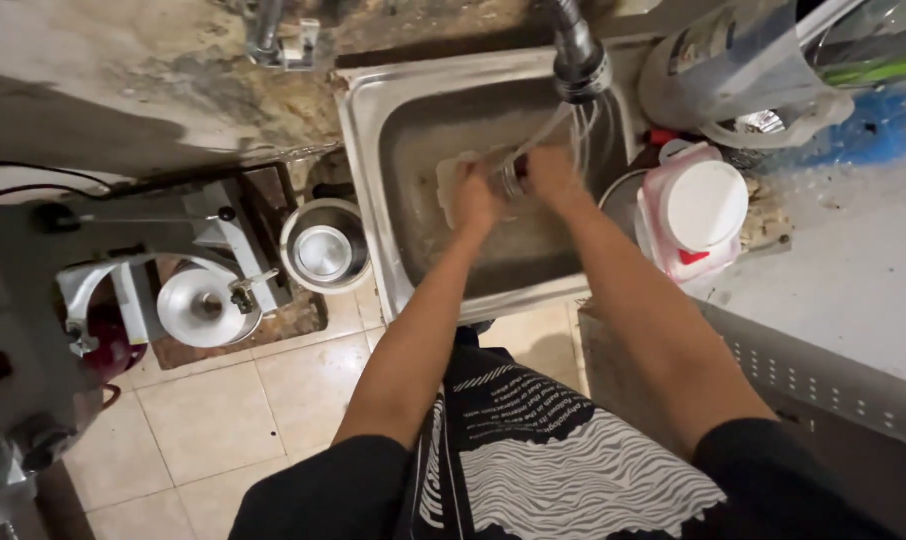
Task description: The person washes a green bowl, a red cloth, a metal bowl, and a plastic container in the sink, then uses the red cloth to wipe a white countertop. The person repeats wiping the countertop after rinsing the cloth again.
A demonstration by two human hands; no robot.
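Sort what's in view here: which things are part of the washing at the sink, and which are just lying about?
In use:
left hand
right hand
small clear item held between both hands, too blurred to name
tap, water running
steel sink

Lying about:
steel bowl on the floor
white-lidded container
clear plastic jug
metal machine

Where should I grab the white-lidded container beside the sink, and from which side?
Grip the white-lidded container around its body just under the round lid, coming from above and from the counter side. It stands upright, close against the sink rim; the pink handle loop at its far edge probably offers a second hold.
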